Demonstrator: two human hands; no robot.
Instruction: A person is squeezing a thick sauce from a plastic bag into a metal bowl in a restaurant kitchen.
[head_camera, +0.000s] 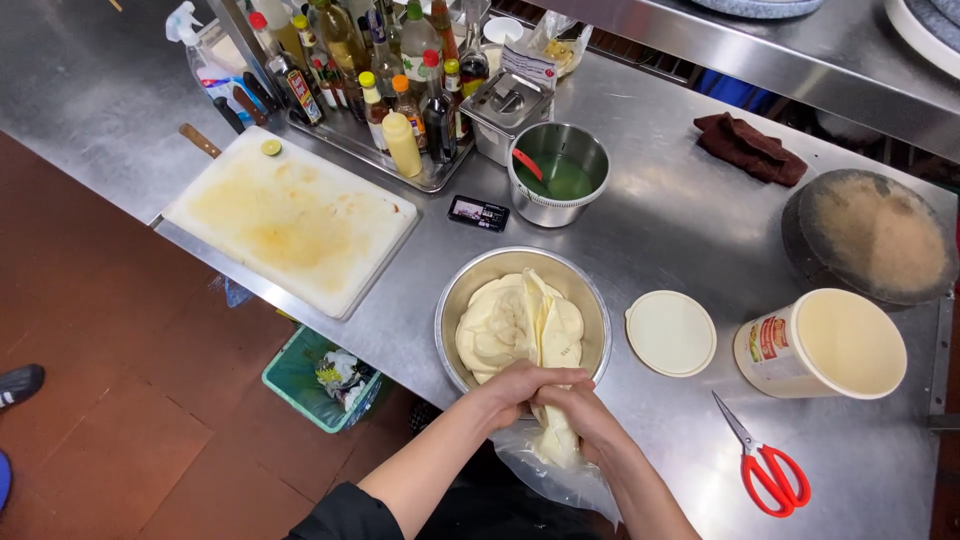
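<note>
Overhead view of a steel counter (690, 230). The landmark is the metal mixing bowl (598, 320), set at the counter's near edge and holding a heap of pale cream (500, 325). Just nearer than the bowl, over its near rim, the left hand (520, 388) and right hand (580, 415) are both clamped with fingers curled tight around a clear plastic bag (555, 455) of the same cream, whose neck reaches into the bowl. Bare steel lies beyond the bowl. Left of the bowl, a stained white cutting board (290, 220) overhangs the counter's edge. Right of the bowl lie a round lid (670, 333), an open cream-filled tub (825, 345) and red-handled scissors (765, 465). Beyond the bowl stands a steel pot (590, 195) of green liquid.
</note>
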